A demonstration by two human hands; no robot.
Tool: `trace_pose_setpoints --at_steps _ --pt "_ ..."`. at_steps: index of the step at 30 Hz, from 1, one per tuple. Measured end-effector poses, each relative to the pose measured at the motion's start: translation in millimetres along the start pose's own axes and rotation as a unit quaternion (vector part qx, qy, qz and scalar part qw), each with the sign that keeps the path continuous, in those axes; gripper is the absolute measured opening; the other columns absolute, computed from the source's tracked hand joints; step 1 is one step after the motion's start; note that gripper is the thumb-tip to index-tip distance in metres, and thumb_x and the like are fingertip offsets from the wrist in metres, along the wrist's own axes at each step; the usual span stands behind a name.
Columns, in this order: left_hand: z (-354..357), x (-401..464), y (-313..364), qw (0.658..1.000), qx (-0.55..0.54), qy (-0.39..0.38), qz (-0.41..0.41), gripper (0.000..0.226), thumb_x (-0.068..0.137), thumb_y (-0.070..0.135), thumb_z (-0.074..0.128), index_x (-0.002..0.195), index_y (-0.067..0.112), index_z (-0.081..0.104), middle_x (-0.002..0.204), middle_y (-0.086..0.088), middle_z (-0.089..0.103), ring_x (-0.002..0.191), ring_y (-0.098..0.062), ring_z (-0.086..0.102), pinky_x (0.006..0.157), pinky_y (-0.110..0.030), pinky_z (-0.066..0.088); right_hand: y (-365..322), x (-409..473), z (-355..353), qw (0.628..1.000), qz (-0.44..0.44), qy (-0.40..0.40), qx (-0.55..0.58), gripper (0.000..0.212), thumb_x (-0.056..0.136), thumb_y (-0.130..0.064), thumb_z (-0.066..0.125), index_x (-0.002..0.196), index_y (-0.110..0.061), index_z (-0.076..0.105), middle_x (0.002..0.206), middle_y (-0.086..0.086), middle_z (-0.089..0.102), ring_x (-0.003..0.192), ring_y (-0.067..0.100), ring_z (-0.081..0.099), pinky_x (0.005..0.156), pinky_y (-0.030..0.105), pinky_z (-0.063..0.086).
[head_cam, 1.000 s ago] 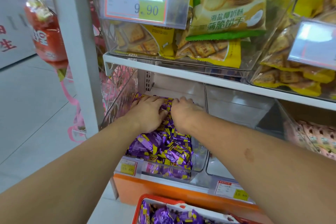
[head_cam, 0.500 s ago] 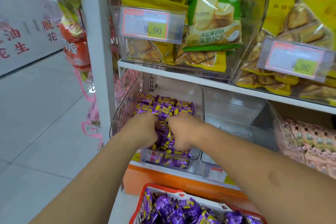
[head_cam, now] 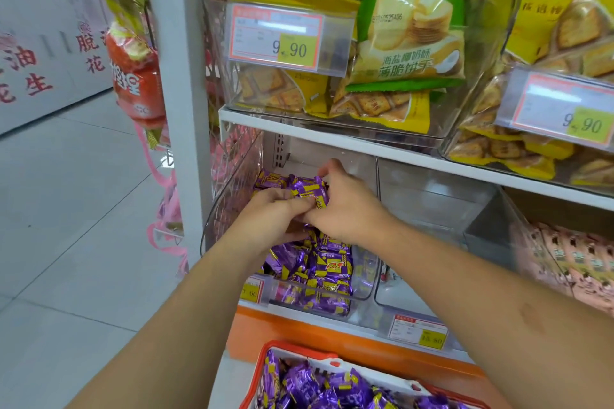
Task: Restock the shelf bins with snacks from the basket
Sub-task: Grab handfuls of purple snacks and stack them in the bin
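We have both hands inside the clear bin (head_cam: 362, 279) at the left end of the lower shelf (head_cam: 432, 161). Our left hand (head_cam: 269, 212) and right hand (head_cam: 345, 209) touch each other over the heap, their fingers curled round a bunch of purple snacks (head_cam: 309, 191) held above the pile toward the bin's back. More purple snacks fill the bin's front. Below the shelf's front edge, the red basket (head_cam: 299, 350) holds more of them.

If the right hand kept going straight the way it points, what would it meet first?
Probably the purple snack packets piled at the bin's rear, then the shelf's back panel; the right hand points up-left, though depth is unclear.
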State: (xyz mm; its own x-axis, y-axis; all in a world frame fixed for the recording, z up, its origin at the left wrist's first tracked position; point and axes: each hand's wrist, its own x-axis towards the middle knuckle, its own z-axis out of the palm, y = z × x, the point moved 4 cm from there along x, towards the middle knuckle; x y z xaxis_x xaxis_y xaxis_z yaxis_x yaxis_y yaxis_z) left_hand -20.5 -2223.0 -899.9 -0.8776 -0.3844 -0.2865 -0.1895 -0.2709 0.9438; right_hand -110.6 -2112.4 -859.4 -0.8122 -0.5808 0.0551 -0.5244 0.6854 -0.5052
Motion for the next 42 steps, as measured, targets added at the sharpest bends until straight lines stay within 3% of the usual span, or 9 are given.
trace_pose_setpoints --at_steps 9,13,16,23,29,33,38,40,42 --pt "-8.5 3.1 1.3 0.997 -0.064 0.044 -0.021 0.019 0.096 0.005 0.068 0.107 -0.010 0.067 0.109 -0.031 0.070 0.103 -0.040 0.073 0.084 -0.048 0.064 -1.3 3.3 -2.8 0.999 0.012 -0.050 0.014 0.085 0.067 -0.061 0.083 0.131 -0.022 0.042 0.111 -0.002 0.065 0.100 0.020 0.066 0.074 0.034 0.050" --pt "6.4 1.1 2.9 0.998 -0.038 -0.025 -0.045 0.028 0.093 0.020 0.071 0.112 0.000 0.073 0.092 -0.017 0.070 0.089 -0.032 0.070 0.091 -0.052 0.061 -7.7 7.7 -6.4 0.997 -0.028 -0.035 -0.064 0.060 0.076 -0.045 0.082 0.115 -0.016 0.046 0.098 0.004 0.064 0.089 0.026 0.063 0.063 0.033 0.046" --pt "1.2 8.9 3.6 0.997 0.053 0.056 -0.023 0.036 0.078 0.035 0.075 0.099 0.006 0.070 0.081 -0.009 0.072 0.085 -0.035 0.074 0.089 -0.051 0.061 -5.2 12.3 -3.8 0.988 -0.025 -0.064 -0.136 0.063 0.077 -0.033 0.083 0.122 -0.013 0.044 0.099 0.008 0.062 0.089 0.028 0.063 0.063 0.036 0.052" --pt "14.7 5.4 4.6 0.855 0.514 -0.016 0.074 0.018 0.081 0.006 0.050 0.087 0.011 0.066 0.076 -0.006 0.064 0.077 -0.028 0.061 0.063 -0.033 0.048 0.8 1.0 19.9 0.923 -0.060 -0.162 -0.345 0.056 0.076 -0.029 0.085 0.124 -0.020 0.056 0.121 0.008 0.061 0.114 0.031 0.062 0.073 0.037 0.046" --pt "26.9 6.1 -11.1 0.777 0.624 -0.081 0.033 0.024 0.085 0.011 0.050 0.104 0.019 0.061 0.082 0.002 0.056 0.097 -0.032 0.049 0.117 -0.048 0.026 2.1 -2.9 18.9 0.917 -0.033 -0.179 -0.354 0.050 0.081 -0.025 0.079 0.124 -0.014 0.058 0.099 0.005 0.058 0.099 0.029 0.061 0.078 0.041 0.054" --pt "25.7 1.6 -9.0 0.785 0.609 -0.102 0.047 0.039 0.085 0.007 0.050 0.113 0.025 0.069 0.089 0.003 0.062 0.102 -0.029 0.054 0.114 -0.045 0.033 -1.0 -2.9 20.9 0.900 -0.044 -0.184 -0.393 0.020 0.085 -0.021 0.071 0.081 -0.017 0.051 0.080 0.001 0.046 0.092 0.027 0.058 0.080 0.042 0.055" --pt "4.2 12.7 -6.9 0.852 0.505 0.010 0.140 0.044 0.080 0.005 0.056 0.116 0.023 0.073 0.114 -0.003 0.071 0.110 -0.025 0.064 0.089 -0.032 0.052 -5.2 -5.7 22.8 0.899 -0.019 -0.183 -0.397 0.019 0.086 -0.017 0.071 0.085 -0.017 0.052 0.088 0.003 0.050 0.102 0.028 0.064 0.074 0.038 0.051" --pt "-2.3 18.3 -9.0 0.846 0.510 0.033 0.153 0.058 0.078 0.011 0.052 0.135 0.018 0.063 0.136 -0.005 0.059 0.128 -0.026 0.052 0.104 -0.040 0.047 -4.0 -6.0 25.0 0.910 -0.007 -0.188 -0.368 0.020 0.085 -0.023 0.072 0.096 -0.014 0.059 0.095 0.003 0.054 0.106 0.028 0.062 0.079 0.041 0.054" --pt "-5.9 21.7 -12.1 0.840 0.527 0.034 0.128 0.068 0.075 0.021 0.046 0.142 0.015 0.055 0.146 -0.006 0.052 0.138 -0.029 0.044 0.112 -0.049 0.040 -1.2 -1.1 25.6 0.942 0.003 -0.166 -0.292 0.059 0.081 -0.029 0.073 0.133 -0.012 0.051 0.123 0.009 0.055 0.123 0.031 0.056 0.093 0.046 0.052"
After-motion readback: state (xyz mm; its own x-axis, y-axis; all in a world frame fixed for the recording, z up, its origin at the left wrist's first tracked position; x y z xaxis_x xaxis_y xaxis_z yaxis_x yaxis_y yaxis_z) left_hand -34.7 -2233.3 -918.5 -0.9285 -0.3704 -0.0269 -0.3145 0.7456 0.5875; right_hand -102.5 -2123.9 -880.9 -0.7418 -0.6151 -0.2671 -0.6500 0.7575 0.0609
